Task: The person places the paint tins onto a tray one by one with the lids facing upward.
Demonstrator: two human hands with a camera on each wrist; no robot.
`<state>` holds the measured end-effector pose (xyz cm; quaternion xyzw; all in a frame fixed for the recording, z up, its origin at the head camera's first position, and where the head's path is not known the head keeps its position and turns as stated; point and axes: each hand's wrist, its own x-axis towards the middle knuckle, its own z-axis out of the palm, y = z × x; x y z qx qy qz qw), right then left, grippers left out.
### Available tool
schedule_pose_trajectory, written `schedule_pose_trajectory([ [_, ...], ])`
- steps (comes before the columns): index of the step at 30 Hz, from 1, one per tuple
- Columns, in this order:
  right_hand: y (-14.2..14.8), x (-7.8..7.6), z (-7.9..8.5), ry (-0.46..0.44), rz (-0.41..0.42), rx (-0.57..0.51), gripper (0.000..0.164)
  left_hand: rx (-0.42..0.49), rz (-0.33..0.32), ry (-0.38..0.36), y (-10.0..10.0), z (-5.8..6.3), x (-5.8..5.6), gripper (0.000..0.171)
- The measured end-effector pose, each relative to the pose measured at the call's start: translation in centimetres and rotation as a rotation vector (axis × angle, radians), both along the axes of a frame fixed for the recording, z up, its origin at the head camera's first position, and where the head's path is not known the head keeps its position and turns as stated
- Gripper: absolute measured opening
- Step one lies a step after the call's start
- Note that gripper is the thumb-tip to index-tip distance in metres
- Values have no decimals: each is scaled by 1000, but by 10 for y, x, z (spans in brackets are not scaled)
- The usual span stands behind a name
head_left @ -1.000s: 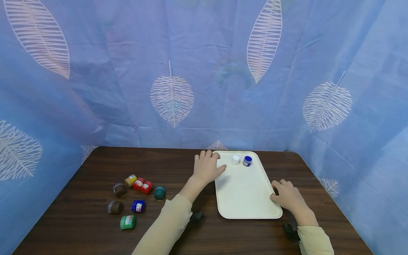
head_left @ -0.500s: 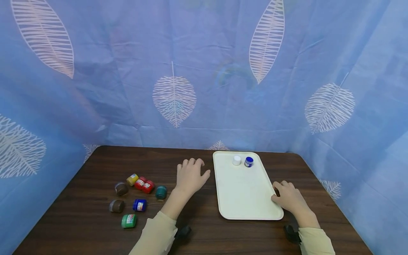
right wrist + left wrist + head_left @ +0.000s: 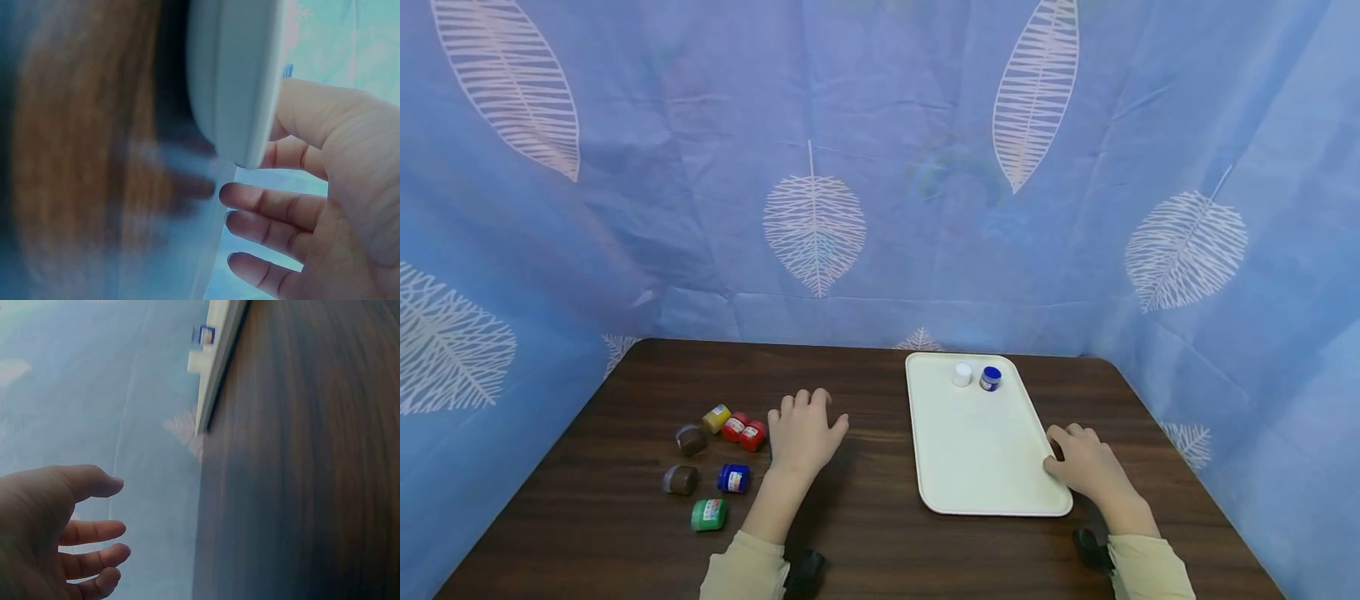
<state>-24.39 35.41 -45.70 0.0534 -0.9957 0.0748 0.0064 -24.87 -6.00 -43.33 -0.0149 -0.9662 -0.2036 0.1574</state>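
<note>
In the head view my left hand [image 3: 805,437], empty with loosely spread fingers, hovers over the table just right of the loose jars. It mostly hides a teal jar. Nearest it are two red jars [image 3: 752,435] and a blue jar [image 3: 733,478] lying on its side. My right hand [image 3: 1086,467] holds the right rim of a cream tray [image 3: 985,450], thumb over the edge. The right wrist view shows thumb and index finger at the tray rim [image 3: 240,81], other fingers apart from it. On the tray's far end stand a white-topped jar [image 3: 962,374] and a small blue jar [image 3: 990,378].
Further left lie a yellow jar [image 3: 717,418], two brown jars [image 3: 681,480] and a green jar [image 3: 708,515]. The dark wooden table [image 3: 880,550] ends at a blue leaf-patterned curtain [image 3: 880,208] behind and at the sides.
My left hand has moved left from above the tray's far-left corner toward the loose jars, now covering the teal one. My right hand stays at the tray rim.
</note>
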Motion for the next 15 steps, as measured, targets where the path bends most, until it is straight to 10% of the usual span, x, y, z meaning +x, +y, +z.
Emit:
schedule_pose_trajectory([
  [15,-1,0,-1,4,-1,1,22,-49,149,-234,-37,-5,3,64],
])
